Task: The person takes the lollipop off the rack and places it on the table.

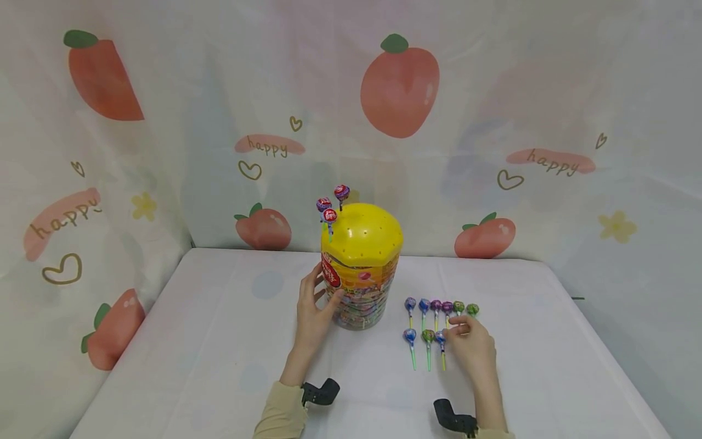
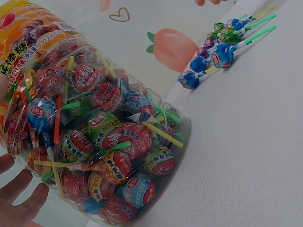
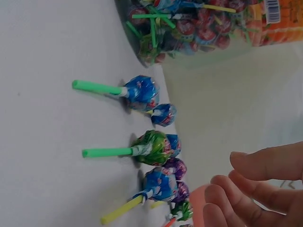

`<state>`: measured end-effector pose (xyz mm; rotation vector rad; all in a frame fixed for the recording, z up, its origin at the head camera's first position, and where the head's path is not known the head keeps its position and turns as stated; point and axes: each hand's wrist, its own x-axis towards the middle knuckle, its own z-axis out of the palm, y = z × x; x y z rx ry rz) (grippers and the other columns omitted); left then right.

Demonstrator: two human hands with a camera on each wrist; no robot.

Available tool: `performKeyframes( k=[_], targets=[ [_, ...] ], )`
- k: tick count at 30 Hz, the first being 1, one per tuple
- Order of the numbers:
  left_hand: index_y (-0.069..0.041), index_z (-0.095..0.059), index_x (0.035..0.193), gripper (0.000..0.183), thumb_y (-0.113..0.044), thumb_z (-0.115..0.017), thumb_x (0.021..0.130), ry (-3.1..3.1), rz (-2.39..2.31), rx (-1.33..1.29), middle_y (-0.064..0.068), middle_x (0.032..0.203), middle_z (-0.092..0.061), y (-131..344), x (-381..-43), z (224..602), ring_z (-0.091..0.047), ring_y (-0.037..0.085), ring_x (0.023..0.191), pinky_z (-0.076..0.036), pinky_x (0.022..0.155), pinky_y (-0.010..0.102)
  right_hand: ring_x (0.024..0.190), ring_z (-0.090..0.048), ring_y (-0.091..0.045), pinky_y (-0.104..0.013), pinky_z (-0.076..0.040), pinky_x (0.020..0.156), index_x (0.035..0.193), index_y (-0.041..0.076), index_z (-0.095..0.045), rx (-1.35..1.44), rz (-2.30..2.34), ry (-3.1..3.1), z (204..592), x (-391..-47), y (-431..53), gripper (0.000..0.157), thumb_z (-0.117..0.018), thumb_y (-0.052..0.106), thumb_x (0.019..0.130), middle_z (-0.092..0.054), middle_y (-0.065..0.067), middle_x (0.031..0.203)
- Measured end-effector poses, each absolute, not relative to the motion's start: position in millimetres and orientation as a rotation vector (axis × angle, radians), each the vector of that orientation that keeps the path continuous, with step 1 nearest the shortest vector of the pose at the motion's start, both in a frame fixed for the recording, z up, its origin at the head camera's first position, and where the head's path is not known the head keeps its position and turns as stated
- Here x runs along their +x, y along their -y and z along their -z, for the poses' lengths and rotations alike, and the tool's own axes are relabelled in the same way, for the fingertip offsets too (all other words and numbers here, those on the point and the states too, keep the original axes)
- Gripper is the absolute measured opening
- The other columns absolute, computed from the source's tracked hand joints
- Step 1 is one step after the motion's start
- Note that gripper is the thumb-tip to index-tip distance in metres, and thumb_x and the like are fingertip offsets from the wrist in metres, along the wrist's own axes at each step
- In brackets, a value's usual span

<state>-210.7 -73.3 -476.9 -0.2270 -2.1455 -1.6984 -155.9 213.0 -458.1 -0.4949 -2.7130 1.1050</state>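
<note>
A large clear jar of wrapped lollipops (image 1: 362,308) with a yellow domed lid (image 1: 368,235) stands upright on the table. Three lollipops (image 1: 329,215) stick up from small holes at the lid's left side. My left hand (image 1: 315,311) holds the jar's left side, its thumb across the front. To the right of the jar, lollipops lie in two rows. The front row has a blue one (image 1: 409,335), a green one (image 1: 428,336) and another blue one (image 3: 160,183). My right hand (image 1: 471,346) hovers beside this row's right end, fingers loosely bent, nothing visible between them.
Several lollipops (image 1: 436,305) in blue, purple and green form the back row. The table (image 1: 219,329) has a white cloth. Behind and at both sides hangs a pale curtain (image 1: 329,79) printed with fruit, hearts and the word "happy".
</note>
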Motion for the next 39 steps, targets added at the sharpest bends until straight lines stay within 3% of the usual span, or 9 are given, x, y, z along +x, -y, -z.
performKeyframes(
  k=[9, 16, 20, 33, 39],
  targets=[
    [-0.027, -0.033, 0.148, 0.070, -0.030, -0.069, 0.088, 2.137, 1.704, -0.239, 0.007, 0.141, -0.043, 72.4, -209.8, 480.3, -0.044, 0.030, 0.131, -0.047, 0.104, 0.049, 0.088, -0.066, -0.030, -0.022, -0.044, 0.064, 0.107, 0.002, -0.065, -0.401, -1.172, 2.550, 436.4, -152.5, -189.4, 0.023, -0.068, 0.011, 0.086, -0.069, -0.017, 0.095],
    [-0.027, -0.033, 0.148, 0.070, -0.030, -0.069, 0.089, 2.127, 1.717, -0.233, 0.005, 0.141, -0.043, 72.6, -209.5, 479.1, -0.044, 0.028, 0.131, -0.046, 0.105, 0.049, 0.075, -0.056, 0.001, -0.014, -0.044, 0.065, 0.102, 0.006, -0.067, -0.305, -1.211, 2.428, 422.4, -159.4, -171.6, 0.017, -0.068, 0.009, 0.086, -0.070, -0.010, 0.090],
    [-0.026, -0.033, 0.148, 0.069, -0.029, -0.069, 0.089, 2.118, 1.720, -0.239, 0.006, 0.141, -0.043, 72.4, -209.6, 478.9, -0.044, 0.028, 0.131, -0.046, 0.105, 0.050, 0.073, -0.053, 0.007, -0.009, -0.045, 0.068, 0.102, 0.005, -0.067, -0.216, -1.280, 2.337, 410.0, -164.1, -163.1, 0.016, -0.067, 0.006, 0.086, -0.070, -0.011, 0.090],
    [-0.024, -0.034, 0.148, 0.069, -0.028, -0.069, 0.089, 2.122, 1.673, -0.235, 0.007, 0.141, -0.043, 72.4, -210.2, 479.7, -0.046, 0.029, 0.131, -0.047, 0.104, 0.048, 0.081, -0.057, 0.000, -0.009, -0.049, 0.072, 0.105, 0.005, -0.068, 0.061, -1.418, 2.137, 355.7, -175.9, -125.2, 0.019, -0.068, 0.003, 0.086, -0.069, -0.013, 0.091],
    [-0.025, -0.034, 0.148, 0.069, -0.028, -0.069, 0.089, 2.117, 1.674, -0.240, 0.007, 0.142, -0.043, 72.0, -211.0, 480.1, -0.045, 0.029, 0.132, -0.047, 0.104, 0.048, 0.087, -0.060, -0.011, -0.018, -0.053, 0.077, 0.108, 0.004, -0.065, 0.175, -1.433, 2.123, 335.5, -179.5, -105.7, 0.023, -0.069, 0.003, 0.086, -0.068, -0.012, 0.096]
  ],
)
